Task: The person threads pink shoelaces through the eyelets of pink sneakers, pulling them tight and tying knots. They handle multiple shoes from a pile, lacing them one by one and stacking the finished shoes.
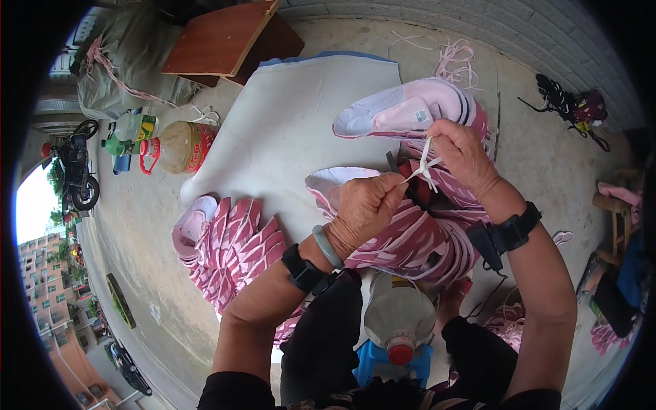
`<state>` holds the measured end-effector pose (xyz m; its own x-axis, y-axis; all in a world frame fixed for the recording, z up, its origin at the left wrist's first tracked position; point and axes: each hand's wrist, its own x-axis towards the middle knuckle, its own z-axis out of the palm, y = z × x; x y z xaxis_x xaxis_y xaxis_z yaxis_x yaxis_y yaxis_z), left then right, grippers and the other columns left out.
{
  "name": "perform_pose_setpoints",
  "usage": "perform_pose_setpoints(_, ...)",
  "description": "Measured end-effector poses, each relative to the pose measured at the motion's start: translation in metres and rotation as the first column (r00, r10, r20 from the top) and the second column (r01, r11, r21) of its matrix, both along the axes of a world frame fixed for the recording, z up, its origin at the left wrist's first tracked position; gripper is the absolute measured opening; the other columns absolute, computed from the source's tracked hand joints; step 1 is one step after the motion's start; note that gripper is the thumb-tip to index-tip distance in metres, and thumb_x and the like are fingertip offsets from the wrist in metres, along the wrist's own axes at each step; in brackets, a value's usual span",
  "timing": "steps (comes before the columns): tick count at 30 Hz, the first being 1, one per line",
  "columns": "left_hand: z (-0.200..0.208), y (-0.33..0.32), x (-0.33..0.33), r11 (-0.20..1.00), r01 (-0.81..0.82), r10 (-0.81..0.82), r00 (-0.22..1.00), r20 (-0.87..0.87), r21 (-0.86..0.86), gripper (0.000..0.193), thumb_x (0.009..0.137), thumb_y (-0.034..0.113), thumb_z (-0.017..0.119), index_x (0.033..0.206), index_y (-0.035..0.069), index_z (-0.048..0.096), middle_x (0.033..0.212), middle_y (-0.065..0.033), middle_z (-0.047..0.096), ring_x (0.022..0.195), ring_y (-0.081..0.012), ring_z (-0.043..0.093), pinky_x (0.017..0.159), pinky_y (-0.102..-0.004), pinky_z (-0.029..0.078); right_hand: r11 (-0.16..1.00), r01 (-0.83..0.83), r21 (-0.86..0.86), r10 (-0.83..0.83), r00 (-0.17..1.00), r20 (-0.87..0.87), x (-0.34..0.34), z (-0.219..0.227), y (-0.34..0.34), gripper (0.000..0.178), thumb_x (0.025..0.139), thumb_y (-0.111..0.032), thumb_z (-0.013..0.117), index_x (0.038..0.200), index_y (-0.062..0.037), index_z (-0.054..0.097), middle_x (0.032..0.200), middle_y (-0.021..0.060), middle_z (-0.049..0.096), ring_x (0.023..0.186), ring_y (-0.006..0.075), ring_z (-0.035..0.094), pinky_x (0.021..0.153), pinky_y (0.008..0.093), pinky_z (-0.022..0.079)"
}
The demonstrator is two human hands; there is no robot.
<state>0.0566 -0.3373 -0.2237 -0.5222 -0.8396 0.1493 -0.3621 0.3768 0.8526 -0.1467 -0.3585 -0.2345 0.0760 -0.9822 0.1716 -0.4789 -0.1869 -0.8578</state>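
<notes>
A white cord (425,166) with a knot in its middle is stretched between my two hands. My left hand (369,205), with a pale bangle at its wrist, is closed on one end. My right hand (463,154) pinches the other end, higher and to the right. Right under them lies a nested stack of pink and white shoe uppers (417,242), its near side by my knees. Beyond it, another upper with a pale insole (413,117) tops a second stack. A fanned bundle of pink uppers (236,236) lies left of my left forearm.
A white sheet (301,102) covers the ground ahead. A brown wooden box (219,41) and large plastic bottles (179,147) stand at the left. A red-capped clear jug (400,314) sits between my legs. Pink laces (456,63) lie near the wall; a wooden stool (615,212) stands right.
</notes>
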Motion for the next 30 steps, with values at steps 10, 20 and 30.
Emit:
perform_pose_setpoints(10,0.003,0.002,0.027,0.994,0.109,-0.110,0.978,0.177,0.013,0.005,0.083,0.006,0.059,0.083,0.001,0.061,0.068,-0.0123,0.060,0.057,-0.0216,0.056,0.055,-0.0271,0.045,0.996,0.044,-0.081,-0.054,0.991,-0.121,0.012,-0.008,0.008,0.015,0.069,0.002,0.053,0.083,-0.0030,0.053,0.052,0.0058,0.044,0.045,0.0120,0.042,0.047,0.0253,0.038)
perform_pose_setpoints(20,-0.053,-0.005,0.056,0.980,0.128,-0.141,0.987,0.074,0.155,0.027,0.084,0.021,0.060,0.068,0.000,0.053,0.055,-0.0145,0.045,0.048,-0.0265,0.040,0.048,-0.0335,0.038,0.987,0.082,-0.139,-0.124,0.939,-0.322,-0.028,0.027,-0.017,0.006,0.072,-0.013,0.058,0.075,-0.0092,0.054,0.058,0.0112,0.054,0.054,0.0292,0.055,0.051,0.0353,0.044)
perform_pose_setpoints(30,0.146,0.017,0.082,0.978,0.075,-0.025,0.969,0.246,-0.196,0.036,0.086,0.025,0.056,0.061,-0.001,0.054,0.048,-0.0133,0.042,0.042,-0.0211,0.040,0.045,-0.0331,0.038,0.968,-0.043,-0.249,-0.057,0.923,-0.381,-0.009,0.208,0.009,0.032,0.079,-0.031,0.060,0.067,-0.0015,0.060,0.051,0.0060,0.046,0.049,0.0134,0.045,0.051,0.0274,0.039)
